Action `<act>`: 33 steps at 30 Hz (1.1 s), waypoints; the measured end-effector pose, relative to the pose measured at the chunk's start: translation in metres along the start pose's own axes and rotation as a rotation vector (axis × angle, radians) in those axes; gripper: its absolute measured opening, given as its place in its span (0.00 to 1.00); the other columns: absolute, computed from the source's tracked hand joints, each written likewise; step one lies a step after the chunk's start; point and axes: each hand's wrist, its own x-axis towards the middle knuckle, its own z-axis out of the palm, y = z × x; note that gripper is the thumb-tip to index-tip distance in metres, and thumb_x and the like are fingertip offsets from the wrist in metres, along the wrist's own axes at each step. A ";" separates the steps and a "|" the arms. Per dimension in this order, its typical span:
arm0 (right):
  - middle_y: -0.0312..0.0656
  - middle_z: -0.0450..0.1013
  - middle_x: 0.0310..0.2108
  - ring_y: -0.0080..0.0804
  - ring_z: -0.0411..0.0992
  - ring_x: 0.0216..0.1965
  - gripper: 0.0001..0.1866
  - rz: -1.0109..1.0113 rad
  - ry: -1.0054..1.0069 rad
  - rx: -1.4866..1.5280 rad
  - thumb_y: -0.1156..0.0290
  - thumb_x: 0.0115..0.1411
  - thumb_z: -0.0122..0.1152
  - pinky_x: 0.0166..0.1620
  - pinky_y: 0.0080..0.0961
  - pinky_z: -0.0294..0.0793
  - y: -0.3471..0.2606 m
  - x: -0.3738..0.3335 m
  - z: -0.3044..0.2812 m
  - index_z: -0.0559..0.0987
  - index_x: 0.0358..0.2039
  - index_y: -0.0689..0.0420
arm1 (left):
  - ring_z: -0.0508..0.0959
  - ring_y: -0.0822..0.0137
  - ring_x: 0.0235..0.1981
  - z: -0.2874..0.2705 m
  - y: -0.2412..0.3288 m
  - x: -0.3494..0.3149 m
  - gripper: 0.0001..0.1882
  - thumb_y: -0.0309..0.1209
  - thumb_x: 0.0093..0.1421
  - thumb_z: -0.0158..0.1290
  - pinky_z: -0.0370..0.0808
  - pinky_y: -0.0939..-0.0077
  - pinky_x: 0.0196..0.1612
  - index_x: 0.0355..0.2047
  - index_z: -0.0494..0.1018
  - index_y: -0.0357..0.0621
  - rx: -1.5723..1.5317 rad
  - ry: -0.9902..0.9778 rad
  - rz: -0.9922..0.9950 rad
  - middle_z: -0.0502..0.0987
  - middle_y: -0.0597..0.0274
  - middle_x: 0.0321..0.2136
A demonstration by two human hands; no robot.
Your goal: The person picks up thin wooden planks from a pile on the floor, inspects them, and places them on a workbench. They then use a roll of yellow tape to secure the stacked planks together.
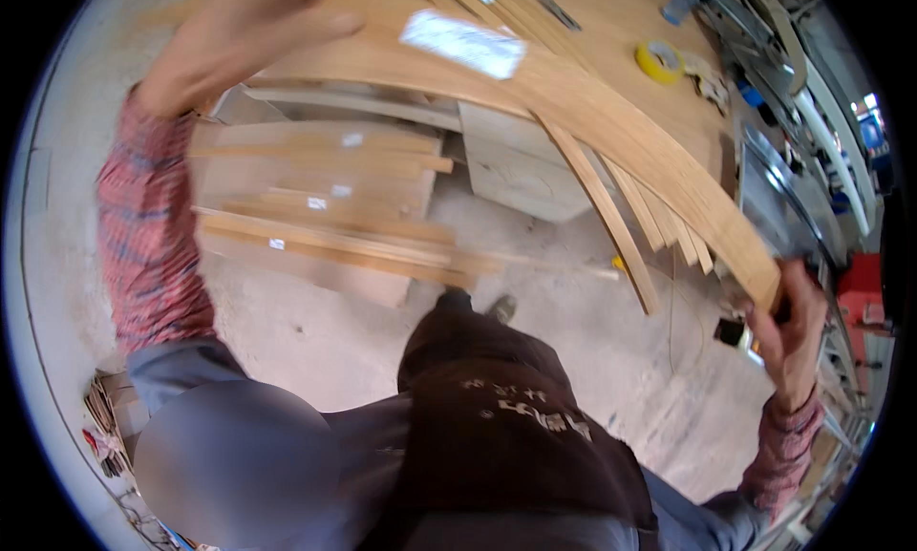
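A long, flat wooden board (611, 112) runs across the upper part of the view, bent into an arc by the lens. It carries a shiny white label (463, 43). My right hand (795, 327) grips its right end between thumb and fingers. At the upper left, my left hand (253, 40) is closed over the board's other part; motion blurs it, and its fingertips are partly cut off by the view's edge. Several narrow wooden strips (607, 222) lie beneath the board, their ends sticking out past the table.
The wooden worktable (611, 16) holds a yellow tape roll (659, 62), a plastic bottle (682, 2) and a dark slim tool (557, 10). Lower left, more labelled strips (325, 236) lie on a low panel. Metal equipment (793, 188) and a red box (864, 293) stand at the right.
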 end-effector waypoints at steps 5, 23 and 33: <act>0.28 0.64 0.24 0.16 0.57 0.26 0.14 0.249 0.006 0.350 0.69 0.57 0.69 0.27 0.19 0.55 -0.007 -0.007 0.044 0.74 0.36 0.62 | 0.76 0.69 0.35 0.064 -0.031 0.036 0.16 0.33 0.63 0.60 0.73 0.73 0.41 0.48 0.76 0.38 -0.164 0.855 0.193 0.78 0.61 0.38; 0.27 0.68 0.25 0.14 0.62 0.26 0.17 0.606 -0.070 0.606 0.73 0.54 0.72 0.29 0.16 0.61 -0.023 -0.042 0.192 0.79 0.42 0.66 | 0.81 0.46 0.41 0.630 0.096 -0.042 0.22 0.51 0.60 0.56 0.76 0.52 0.46 0.38 0.80 0.43 -0.766 -0.800 -0.111 0.82 0.48 0.37; 0.29 0.68 0.24 0.14 0.63 0.25 0.17 0.644 -0.224 0.545 0.73 0.56 0.72 0.28 0.16 0.64 -0.020 -0.025 0.229 0.79 0.42 0.68 | 0.84 0.46 0.36 0.668 0.109 -0.061 0.30 0.61 0.54 0.59 0.78 0.51 0.41 0.32 0.83 0.42 -0.860 -0.554 -0.177 0.83 0.45 0.31</act>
